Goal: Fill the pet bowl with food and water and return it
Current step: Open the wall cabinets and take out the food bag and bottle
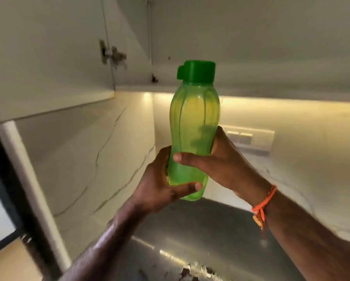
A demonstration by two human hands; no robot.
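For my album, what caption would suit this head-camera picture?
Both hands, left hand and right hand, grip a capped green bottle upright above a dark countertop.

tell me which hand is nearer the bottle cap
Right. The right hand grips the bottle mid-body, below the cap; the left hand grips the base, lower.
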